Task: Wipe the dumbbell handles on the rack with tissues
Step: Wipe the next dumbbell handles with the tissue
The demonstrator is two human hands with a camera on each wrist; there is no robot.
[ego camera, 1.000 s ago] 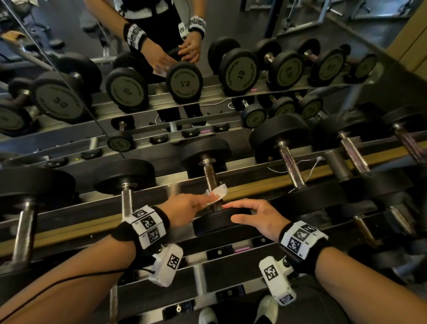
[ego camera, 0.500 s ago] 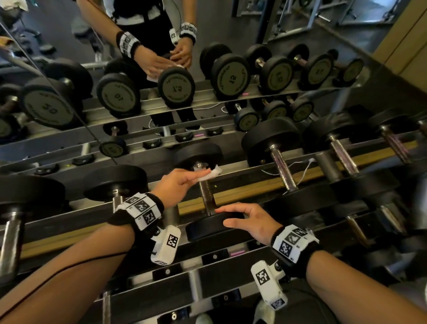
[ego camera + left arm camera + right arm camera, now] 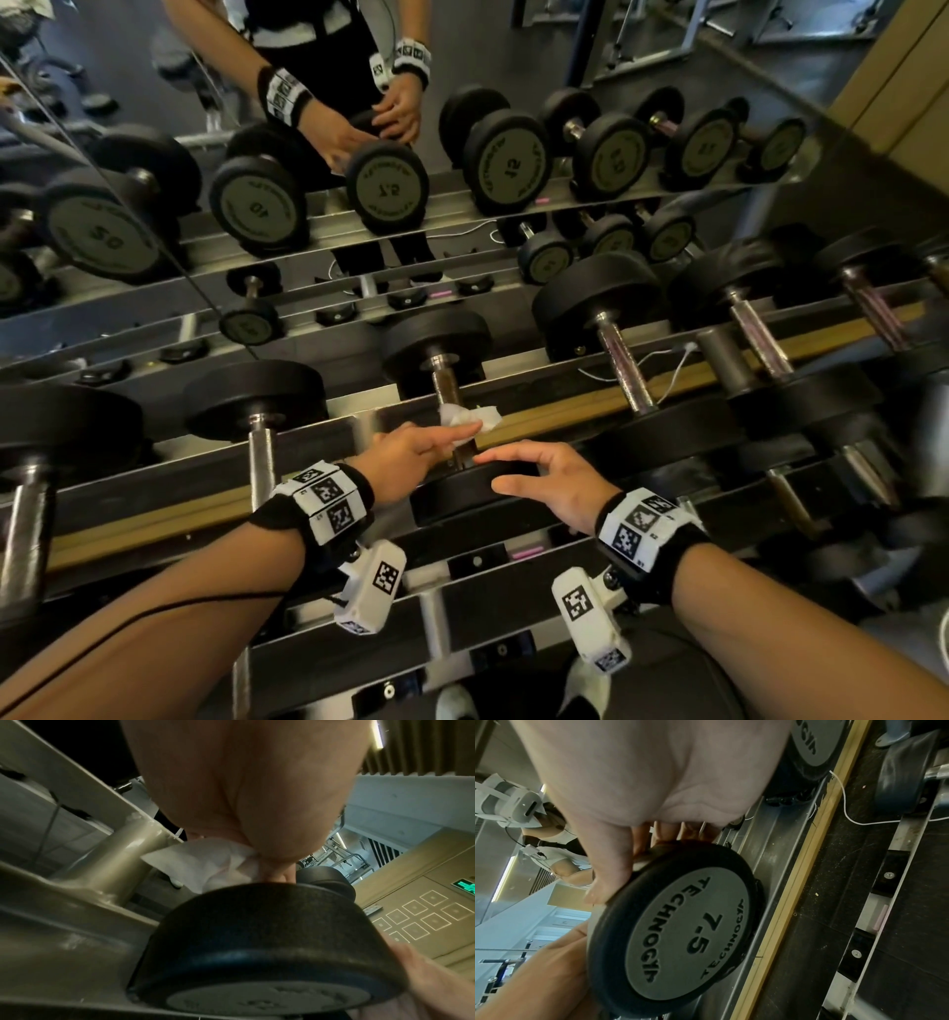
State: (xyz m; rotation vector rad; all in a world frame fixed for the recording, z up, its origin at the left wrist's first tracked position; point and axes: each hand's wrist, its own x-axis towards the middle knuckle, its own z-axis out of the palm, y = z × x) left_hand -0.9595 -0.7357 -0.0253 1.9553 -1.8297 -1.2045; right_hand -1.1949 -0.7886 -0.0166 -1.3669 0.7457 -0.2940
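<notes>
The rack (image 3: 565,406) spans the head view, its rails carrying rows of black dumbbells, with a mirror (image 3: 154,77) behind that doubles them; neither wrist view takes in more than one weight and a stretch of rail. The dumbbell (image 3: 452,390) being wiped lies mid-rack, its near head (image 3: 680,927) under the right hand. Only the right wrist view shows that head's grey face, marked 7.5. The left wrist view looks up past the same head's rim (image 3: 257,933) to the tissue (image 3: 205,862), white and crumpled, and to a tan rack post. The handle (image 3: 445,383) is a steel bar, brownish near the far head; its lower part is hidden by tissue and fingers.

The left hand (image 3: 411,457) pinches the tissue against the handle, its grip clamped on the paper. The right hand (image 3: 554,483) rests on the near head, fingers spread and loosely bent, thumb on the rim in the right wrist view. Whether the tissue wraps fully round the bar cannot be told.
</notes>
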